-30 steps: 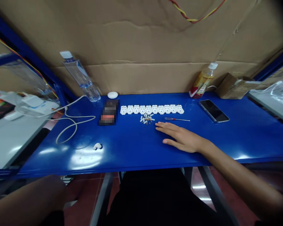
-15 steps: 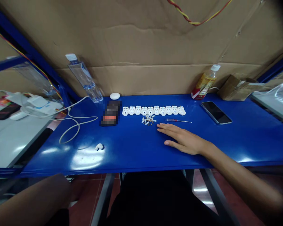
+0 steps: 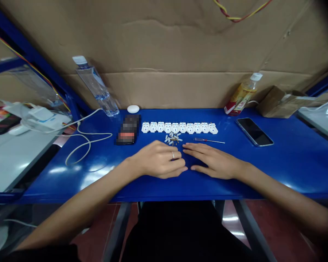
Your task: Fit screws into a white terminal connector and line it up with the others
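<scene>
**Both hands flat on the blue worktop, just short of the plug parts**

The left hand [image 3: 160,160] lies palm down on the blue worktop [image 3: 276,163], fingers spread loosely and holding nothing; a ring shows on one finger. The right hand [image 3: 214,162] lies flat beside it, also open and empty, its fingers pointing left so that the fingertips of the two hands come close together, whether touching or not cannot be told.

Just beyond the hands sits a small heap of screws and metal pins [image 3: 173,138], near the fingertips but apart from them. Behind the heap runs a straight row of white plug bodies [image 3: 179,127], set side by side. To the right of the heap a thin screwdriver [image 3: 208,140] with a red handle lies on the worktop, just beyond the right hand.

Farther right a dark phone [image 3: 254,131] lies face up, and behind it a yellow drink bottle [image 3: 242,94] stands against the cardboard backing [image 3: 164,54], with a brown carton [image 3: 281,102] beside it. To the left of the row is a blurred dark object [image 3: 128,130], a small white oval case [image 3: 133,108] and a clear water bottle [image 3: 97,87] leaning at the wall. A white cable [image 3: 84,140] loops over the left part of the worktop.
</scene>
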